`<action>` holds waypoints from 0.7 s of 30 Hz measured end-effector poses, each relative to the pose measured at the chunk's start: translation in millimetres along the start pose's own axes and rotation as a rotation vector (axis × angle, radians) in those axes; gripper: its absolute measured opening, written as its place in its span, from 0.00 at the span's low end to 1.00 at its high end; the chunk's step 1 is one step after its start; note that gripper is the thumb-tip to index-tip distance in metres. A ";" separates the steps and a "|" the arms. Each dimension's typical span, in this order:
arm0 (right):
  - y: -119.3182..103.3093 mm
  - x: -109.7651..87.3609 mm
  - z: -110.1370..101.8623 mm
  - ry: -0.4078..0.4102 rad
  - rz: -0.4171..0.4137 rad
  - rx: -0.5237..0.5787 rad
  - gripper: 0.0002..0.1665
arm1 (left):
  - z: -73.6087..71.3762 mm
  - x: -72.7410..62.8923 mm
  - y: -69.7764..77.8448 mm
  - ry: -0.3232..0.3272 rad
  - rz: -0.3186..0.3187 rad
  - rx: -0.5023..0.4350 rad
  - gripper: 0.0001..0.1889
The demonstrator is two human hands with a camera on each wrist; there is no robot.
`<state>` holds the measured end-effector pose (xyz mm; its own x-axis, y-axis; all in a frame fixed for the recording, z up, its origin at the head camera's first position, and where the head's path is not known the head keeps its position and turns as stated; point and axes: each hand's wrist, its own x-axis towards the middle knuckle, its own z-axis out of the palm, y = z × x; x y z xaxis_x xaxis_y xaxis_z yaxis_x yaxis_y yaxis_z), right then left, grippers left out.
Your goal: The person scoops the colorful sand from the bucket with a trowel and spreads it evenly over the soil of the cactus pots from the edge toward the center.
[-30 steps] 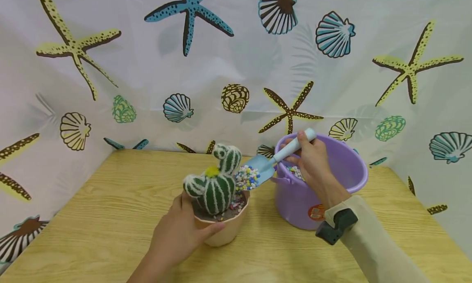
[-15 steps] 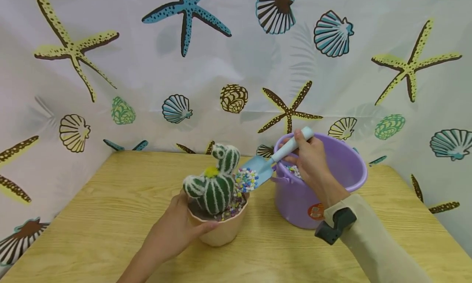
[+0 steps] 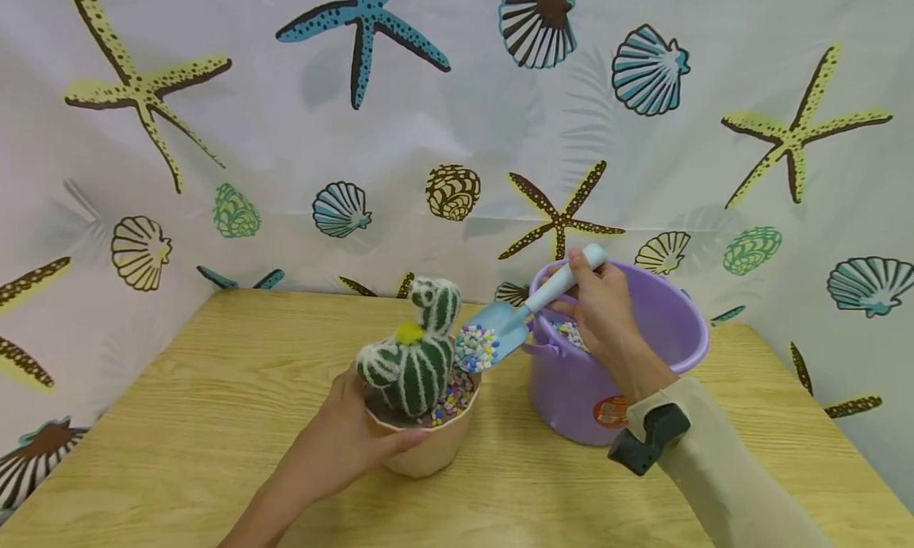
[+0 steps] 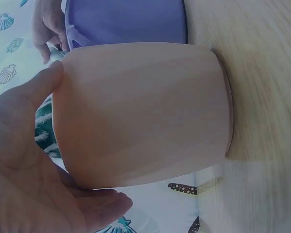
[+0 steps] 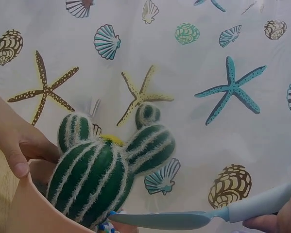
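One pale-blue hand trowel (image 3: 510,330) reaches over the rim of the flowerpot, its blade bearing a heap of multicoloured pebbles (image 3: 477,348); whether its tip touches the cactus, I cannot tell. It looks light and stiff, probably plastic or thin painted metal, and the smooth handle could turn a little in the grip. The handle is the place to hold it, as the right hand (image 3: 603,302) does, its fingers wrapped round that part with the thumb along the top; any roll of the wrist would likely send loose pebbles sliding off. Just beside the blade tip stands the green cactus (image 3: 421,377), with white fuzzy ribs and a yellow flower; it looks soft and fuzzy, so better left unsqueezed. More pebbles lie at its foot, over part of the brown soil (image 3: 382,411). The peach flowerpot (image 3: 432,449) seems thin-walled and smooth, best steadied at the upper wall, where the left hand (image 3: 343,429) grasps it, thumb on the near side. To the right, near the flowerpot, the purple bucket (image 3: 571,409) holds further pebbles. Both containers stand on the wood-grain tabletop (image 3: 236,373), before a cloth (image 3: 400,143) printed with starfish and shells.
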<state>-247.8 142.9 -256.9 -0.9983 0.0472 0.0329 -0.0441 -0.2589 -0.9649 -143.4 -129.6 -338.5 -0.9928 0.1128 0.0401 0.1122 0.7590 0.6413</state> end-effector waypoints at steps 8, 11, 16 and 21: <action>1.9 0.4 1.4 -0.014 -0.033 -0.037 0.12 | 0.3 1.6 -3.1 -0.018 0.015 -0.034 0.61; 1.1 -0.3 1.7 -0.018 -0.057 -0.051 0.12 | 0.8 2.2 -2.7 -0.015 0.021 -0.034 0.60; -1.7 -1.4 3.3 -0.031 -0.099 -0.079 0.14 | 1.5 2.7 -1.7 -0.011 0.023 -0.044 0.60; -6.3 -4.7 5.5 -0.049 -0.169 -0.114 0.12 | 1.3 2.7 -1.7 -0.011 0.031 -0.042 0.60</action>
<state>-243.0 139.0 -249.5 -0.9779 0.0329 0.2064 -0.2090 -0.1407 -0.9677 -146.2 -129.8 -340.5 -0.9884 0.1429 0.0520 0.1405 0.7277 0.6714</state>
